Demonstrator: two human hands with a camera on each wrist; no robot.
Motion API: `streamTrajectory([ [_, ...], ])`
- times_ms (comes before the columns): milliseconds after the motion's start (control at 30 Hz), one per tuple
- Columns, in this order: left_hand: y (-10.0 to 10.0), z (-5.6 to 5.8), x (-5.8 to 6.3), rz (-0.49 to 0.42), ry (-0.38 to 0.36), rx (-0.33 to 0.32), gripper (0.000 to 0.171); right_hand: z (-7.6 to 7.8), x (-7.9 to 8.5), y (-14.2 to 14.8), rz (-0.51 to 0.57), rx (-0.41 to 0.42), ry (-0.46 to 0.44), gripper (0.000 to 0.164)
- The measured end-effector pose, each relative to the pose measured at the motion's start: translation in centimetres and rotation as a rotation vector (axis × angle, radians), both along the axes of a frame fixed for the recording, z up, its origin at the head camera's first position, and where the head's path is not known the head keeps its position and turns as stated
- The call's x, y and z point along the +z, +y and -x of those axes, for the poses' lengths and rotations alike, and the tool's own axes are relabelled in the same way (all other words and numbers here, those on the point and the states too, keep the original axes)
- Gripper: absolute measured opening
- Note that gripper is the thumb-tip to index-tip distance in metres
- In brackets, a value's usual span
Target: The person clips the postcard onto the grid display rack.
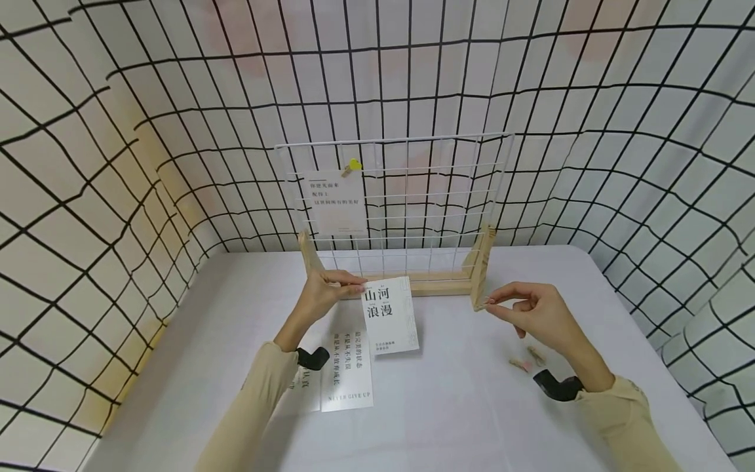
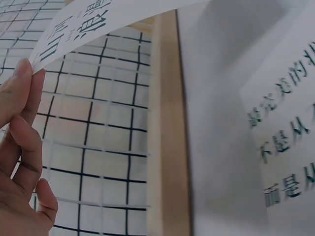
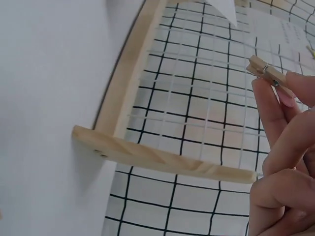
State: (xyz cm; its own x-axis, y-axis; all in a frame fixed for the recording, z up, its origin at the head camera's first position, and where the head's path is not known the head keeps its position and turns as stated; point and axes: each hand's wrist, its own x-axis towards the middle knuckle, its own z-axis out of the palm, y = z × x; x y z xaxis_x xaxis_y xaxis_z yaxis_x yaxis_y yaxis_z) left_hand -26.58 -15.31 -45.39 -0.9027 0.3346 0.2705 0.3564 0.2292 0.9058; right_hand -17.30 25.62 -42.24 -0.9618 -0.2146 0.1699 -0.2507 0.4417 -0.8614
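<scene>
Head view: our left hand (image 1: 321,293) pinches a card (image 1: 390,324) by its corner; our right hand (image 1: 535,313), fingers bent, pinches a peg (image 3: 265,71).

White card (image 1: 394,326) and wooden clothespin (image 3: 269,73) aloft

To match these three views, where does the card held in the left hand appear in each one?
Head: the held card is just below centre, one corner pinched in the left hand.
Left wrist: upper left, the card running from the fingertips to the top edge, cut off.
Right wrist: probably the white corner at the top edge, right of centre; too little shows to be sure.
Shared landmark: the stand's wooden base bar.
</scene>
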Motion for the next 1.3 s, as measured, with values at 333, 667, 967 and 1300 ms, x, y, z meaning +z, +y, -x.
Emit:
streamTrajectory([
  [333,1.0,0.6,4.6,0.048,0.115,-0.007,0.015,1.2,1.7,-0.5,-0.044,-0.047,0.11,0.016],
  [667,3.0,2.0,9.8,0.086,0.224,0.02,0.014,2.2,2.7,-1.2,-0.038,-0.067,0.191,0.014],
  [967,5.3,2.9,12.9,0.073,0.332,-0.021,0.012,2.5,2.4,-1.3,-0.032,-0.046,0.202,0.012],
  [1300,7.2,3.6,16.5,0.104,0.469,0.014,0.012,2.7,2.2,-1.3,-0.007,-0.014,0.248,0.012],
])
